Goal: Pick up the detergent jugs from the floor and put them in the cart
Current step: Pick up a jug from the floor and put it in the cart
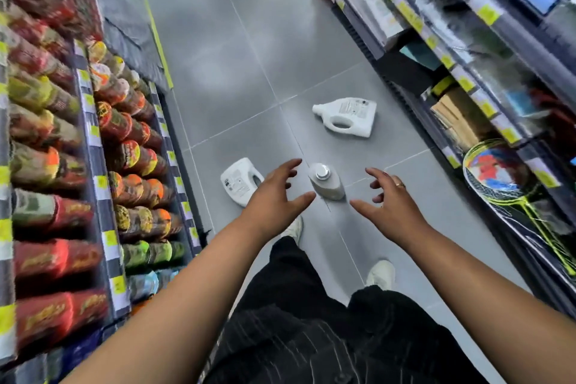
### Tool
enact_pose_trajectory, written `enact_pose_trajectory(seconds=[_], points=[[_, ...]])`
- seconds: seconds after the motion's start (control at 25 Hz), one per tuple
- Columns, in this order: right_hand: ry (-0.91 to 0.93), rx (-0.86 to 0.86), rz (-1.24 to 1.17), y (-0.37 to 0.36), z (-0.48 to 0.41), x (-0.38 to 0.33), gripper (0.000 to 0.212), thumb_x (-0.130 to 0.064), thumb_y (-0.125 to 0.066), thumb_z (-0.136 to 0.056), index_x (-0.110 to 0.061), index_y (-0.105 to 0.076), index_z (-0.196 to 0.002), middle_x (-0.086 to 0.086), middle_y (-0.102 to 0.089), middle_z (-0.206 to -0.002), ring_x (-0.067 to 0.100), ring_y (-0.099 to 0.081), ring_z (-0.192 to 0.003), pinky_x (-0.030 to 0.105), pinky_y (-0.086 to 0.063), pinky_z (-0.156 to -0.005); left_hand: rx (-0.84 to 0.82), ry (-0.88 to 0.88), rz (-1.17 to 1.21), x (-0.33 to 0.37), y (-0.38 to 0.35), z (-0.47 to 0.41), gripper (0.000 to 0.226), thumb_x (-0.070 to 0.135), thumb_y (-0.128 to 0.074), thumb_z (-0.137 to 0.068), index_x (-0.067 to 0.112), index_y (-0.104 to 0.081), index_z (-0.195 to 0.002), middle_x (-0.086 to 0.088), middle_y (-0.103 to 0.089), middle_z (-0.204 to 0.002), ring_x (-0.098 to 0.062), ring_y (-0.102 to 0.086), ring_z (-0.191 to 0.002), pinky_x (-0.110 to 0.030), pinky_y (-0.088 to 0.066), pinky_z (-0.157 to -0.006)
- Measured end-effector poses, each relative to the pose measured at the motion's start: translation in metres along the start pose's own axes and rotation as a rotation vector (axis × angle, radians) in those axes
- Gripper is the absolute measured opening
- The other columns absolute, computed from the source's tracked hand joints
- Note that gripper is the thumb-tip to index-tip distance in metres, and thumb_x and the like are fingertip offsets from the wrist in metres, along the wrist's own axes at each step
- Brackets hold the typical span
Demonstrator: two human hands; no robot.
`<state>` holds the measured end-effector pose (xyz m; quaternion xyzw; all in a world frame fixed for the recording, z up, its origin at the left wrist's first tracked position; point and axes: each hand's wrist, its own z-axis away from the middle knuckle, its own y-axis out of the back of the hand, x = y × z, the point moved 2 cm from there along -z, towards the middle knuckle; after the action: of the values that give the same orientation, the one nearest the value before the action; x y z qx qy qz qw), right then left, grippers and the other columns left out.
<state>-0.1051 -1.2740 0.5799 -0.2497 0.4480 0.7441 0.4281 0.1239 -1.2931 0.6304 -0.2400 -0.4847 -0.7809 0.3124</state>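
Labelling on all three white detergent jugs is printed matter too small and blurred to read; no brand can be made out. Upright jug stands on the grey tiled floor at centre, silver cap facing the camera. Left jug lies on its side, label panel upward, handle opening toward the right and partly hidden behind the left hand. Far jug lies on its side well apart from the others, neck pointing left, handle toward the near side.

Left hand is spread wide, holding nothing; its fingers sit just left of the upright jug in the picture, with contact not evident. Right hand is likewise spread and empty, fingers curled, to the right of that jug with bare floor showing between. A ring shows on one right finger.

Left shelving carries red, orange and green packets, writing blurred. Right shelving bears yellow price tags, illegible, and a racket.
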Motion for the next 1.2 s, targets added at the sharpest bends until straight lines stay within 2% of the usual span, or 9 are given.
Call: enact_pose_trajectory(seconds=[0.16, 0.28, 0.4, 0.68, 0.8, 0.92, 1.0, 1.08, 1.2], points=[[-0.144, 0.091, -0.090, -0.041, -0.051, 0.008, 0.069, -0.040, -0.072, -0.081, -0.034, -0.039, -0.142, -0.003, -0.043, -0.125, 0.012, -0.052, -0.096, 0.028, -0.042, -0.084, -0.147, -0.064, -0.113, -0.023, -0.002, -0.082, 0.073, 0.037, -0.072, -0.086, 0.030, -0.033, -0.147, 0.001, -0.048, -0.142, -0.009, -0.047, -0.129, -0.022, -0.036, -0.104], [-0.239, 0.178, -0.156, -0.076, -0.091, 0.022, 0.069, -0.033, -0.073, -0.080, -0.031, -0.041, -0.142, 0.001, -0.045, -0.129, 0.012, -0.051, -0.096, 0.029, -0.043, -0.087, -0.263, -0.118, -0.151, -0.044, -0.013, -0.142, 0.076, 0.034, -0.073, -0.085, 0.027, -0.033, -0.149, -0.002, -0.048, -0.142, -0.012, -0.046, -0.130, -0.035, -0.042, -0.107], [-0.283, 0.228, -0.170, -0.120, -0.147, 0.049, 0.073, -0.030, -0.075, -0.080, -0.030, -0.039, -0.143, 0.004, -0.045, -0.131, 0.015, -0.053, -0.100, 0.031, -0.046, -0.092, -0.341, -0.159, -0.188, -0.081, -0.041, -0.211, 0.079, 0.032, -0.077, -0.082, 0.026, -0.034, -0.148, -0.005, -0.049, -0.141, -0.015, -0.047, -0.128, -0.040, -0.043, -0.106], [-0.465, 0.276, -0.192, -0.208, -0.231, 0.185, 0.089, -0.039, -0.079, -0.073, -0.025, -0.032, -0.148, 0.008, -0.044, -0.131, 0.025, -0.055, -0.113, 0.038, -0.046, -0.098, -0.398, -0.234, -0.192, -0.188, -0.146, -0.323, 0.087, 0.039, -0.082, -0.076, 0.025, -0.034, -0.147, -0.003, -0.051, -0.140, -0.014, -0.048, -0.127, -0.037, -0.043, -0.106], [-0.493, 0.245, -0.163, -0.242, -0.261, 0.253, 0.097, -0.046, -0.082, -0.068, -0.030, -0.029, -0.148, 0.007, -0.044, -0.130, 0.023, -0.056, -0.108, 0.041, -0.047, -0.097, -0.452, -0.399, -0.256, -0.238, -0.197, -0.349, 0.095, 0.048, -0.082, -0.071, 0.017, -0.034, -0.147, -0.008, -0.051, -0.139, -0.019, -0.049, -0.128, -0.036, -0.041, -0.107], [-0.472, 0.258, -0.162, -0.262, -0.297, 0.307, 0.103, -0.049, -0.084, -0.063, -0.032, -0.029, -0.148, 0.007, -0.042, -0.134, 0.021, -0.053, -0.114, 0.041, -0.046, -0.100, -0.424, -0.558, -0.291, -0.279, -0.236, -0.375, 0.094, 0.059, -0.074, -0.068, 0.011, -0.042, -0.142, -0.009, -0.054, -0.134, -0.023, -0.053, -0.124, -0.037, -0.042, -0.106], [-0.443, 0.254, -0.149, -0.281, -0.316, 0.332, 0.105, -0.051, -0.084, -0.061, -0.031, -0.030, -0.148, 0.006, -0.039, -0.140, 0.020, -0.048, -0.122, 0.041, -0.043, -0.102, -0.356, -0.666, -0.289, -0.302, -0.254, -0.386, 0.088, 0.056, -0.076, -0.070, 0.006, -0.048, -0.137, -0.012, -0.057, -0.127, -0.024, -0.055, -0.117, -0.034, -0.044, -0.102], [-0.391, 0.238, -0.123, -0.298, -0.340, 0.356, 0.106, -0.052, -0.084, -0.059, -0.028, -0.032, -0.148, 0.005, -0.039, -0.142, 0.022, -0.045, -0.126, 0.039, -0.042, -0.103, -0.243, -0.777, -0.275, -0.317, -0.269, -0.398, 0.076, 0.051, -0.079, -0.074, 0.005, -0.056, -0.130, -0.013, -0.060, -0.119, -0.022, -0.055, -0.110, -0.023, -0.043, -0.096], [-0.304, 0.210, -0.182, -0.311, -0.366, 0.376, 0.104, -0.064, -0.079, -0.048, -0.028, -0.044, -0.139, 0.000, -0.051, -0.134, 0.018, -0.050, -0.121, 0.032, -0.043, -0.096, -0.144, -0.827, -0.231, -0.321, -0.280, -0.409, 0.063, 0.050, -0.080, -0.072, 0.007, -0.066, -0.116, -0.012, -0.064, -0.109, -0.016, -0.056, -0.104, -0.012, -0.039, -0.088]])
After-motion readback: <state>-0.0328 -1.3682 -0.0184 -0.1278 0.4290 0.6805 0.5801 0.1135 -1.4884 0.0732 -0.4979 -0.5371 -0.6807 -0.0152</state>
